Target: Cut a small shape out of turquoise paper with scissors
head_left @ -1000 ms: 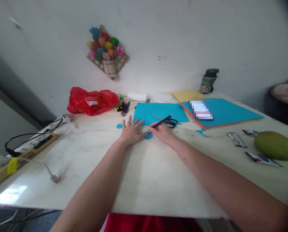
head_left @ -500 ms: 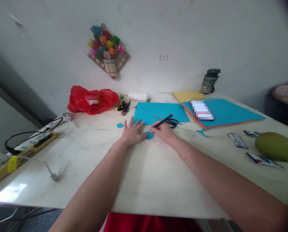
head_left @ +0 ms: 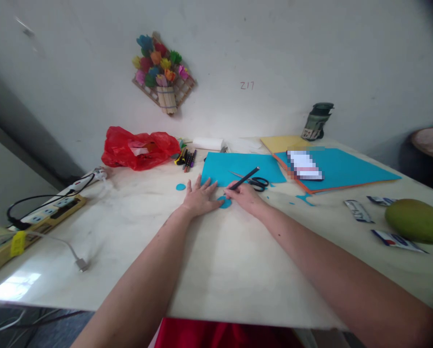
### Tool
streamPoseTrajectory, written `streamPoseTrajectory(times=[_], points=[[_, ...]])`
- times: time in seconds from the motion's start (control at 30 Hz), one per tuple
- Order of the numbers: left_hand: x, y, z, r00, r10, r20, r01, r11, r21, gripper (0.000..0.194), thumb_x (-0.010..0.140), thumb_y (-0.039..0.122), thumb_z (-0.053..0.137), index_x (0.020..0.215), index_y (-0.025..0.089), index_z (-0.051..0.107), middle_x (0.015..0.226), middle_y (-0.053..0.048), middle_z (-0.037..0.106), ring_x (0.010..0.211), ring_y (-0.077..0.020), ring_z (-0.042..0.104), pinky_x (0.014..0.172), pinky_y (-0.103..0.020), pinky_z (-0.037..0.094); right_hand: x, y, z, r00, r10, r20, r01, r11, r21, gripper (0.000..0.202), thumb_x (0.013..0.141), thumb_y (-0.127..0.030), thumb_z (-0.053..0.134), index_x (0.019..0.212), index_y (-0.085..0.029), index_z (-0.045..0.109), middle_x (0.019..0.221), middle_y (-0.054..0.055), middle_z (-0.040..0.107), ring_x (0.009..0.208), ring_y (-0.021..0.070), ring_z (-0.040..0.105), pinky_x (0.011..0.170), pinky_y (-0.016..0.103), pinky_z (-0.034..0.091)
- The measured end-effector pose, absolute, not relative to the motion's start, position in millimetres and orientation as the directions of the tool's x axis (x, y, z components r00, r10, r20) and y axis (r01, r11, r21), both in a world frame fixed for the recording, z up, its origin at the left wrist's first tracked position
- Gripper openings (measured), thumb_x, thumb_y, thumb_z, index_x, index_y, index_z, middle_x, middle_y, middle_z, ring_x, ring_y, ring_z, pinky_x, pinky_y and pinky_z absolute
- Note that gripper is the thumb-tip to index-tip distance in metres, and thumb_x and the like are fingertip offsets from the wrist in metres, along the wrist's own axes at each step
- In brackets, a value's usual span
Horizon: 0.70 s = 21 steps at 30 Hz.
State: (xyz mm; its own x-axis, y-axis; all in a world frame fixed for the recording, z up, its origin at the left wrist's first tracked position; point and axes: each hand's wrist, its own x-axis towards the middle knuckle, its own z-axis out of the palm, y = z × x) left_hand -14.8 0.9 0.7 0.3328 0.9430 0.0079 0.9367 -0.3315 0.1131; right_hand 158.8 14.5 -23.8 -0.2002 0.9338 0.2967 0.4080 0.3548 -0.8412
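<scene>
My left hand (head_left: pixel 201 199) lies flat on the table with its fingers spread, the thumb pressing on a small blue paper circle (head_left: pixel 224 203). My right hand (head_left: pixel 246 197) grips a dark pencil (head_left: pixel 246 179), its lower end close to that circle's upper edge. A second blue circle (head_left: pixel 180 187) rests to the left of my left hand. Just beyond both hands is a blue paper sheet (head_left: pixel 238 164). Black-handled scissors (head_left: pixel 259 183) sit partly on the sheet, behind the pencil. Blue paper scraps (head_left: pixel 305 199) are scattered to the right of my right hand.
A phone (head_left: pixel 305 165) lies on stacked coloured sheets (head_left: pixel 354 166) at right, near a green bottle (head_left: pixel 318 122). A green fruit (head_left: pixel 415 221) and small packets (head_left: pixel 358 211) are at far right. Leftward are a red bag (head_left: pixel 140 150), markers (head_left: pixel 189 160) and a power strip (head_left: pixel 42 216).
The pencil has shifted slightly left and down along with my right hand's fingers. My left hand keeps its place on the circle.
</scene>
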Motion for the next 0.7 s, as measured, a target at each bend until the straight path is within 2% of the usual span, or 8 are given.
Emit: streamPoseTrajectory(times=[0.7], points=[[-14.0, -0.3, 3.3, 0.336, 0.942, -0.01, 0.936, -0.333, 0.113, 0.08, 0.071, 0.073, 0.027, 0.138, 0.031, 0.024, 0.146, 0.001, 0.016, 0.134, -0.0297, -0.005, 0.103, -0.056, -0.006, 156.7, 14.4, -21.3, -0.213, 0.934, 0.286, 0.514, 0.356, -0.78, 0.016, 0.078, -0.032, 0.055, 0.076, -0.018, 0.062, 0.065, 0.003, 0.065, 0.064, 0.0155, 0.061, 0.063, 0.028, 0.046]])
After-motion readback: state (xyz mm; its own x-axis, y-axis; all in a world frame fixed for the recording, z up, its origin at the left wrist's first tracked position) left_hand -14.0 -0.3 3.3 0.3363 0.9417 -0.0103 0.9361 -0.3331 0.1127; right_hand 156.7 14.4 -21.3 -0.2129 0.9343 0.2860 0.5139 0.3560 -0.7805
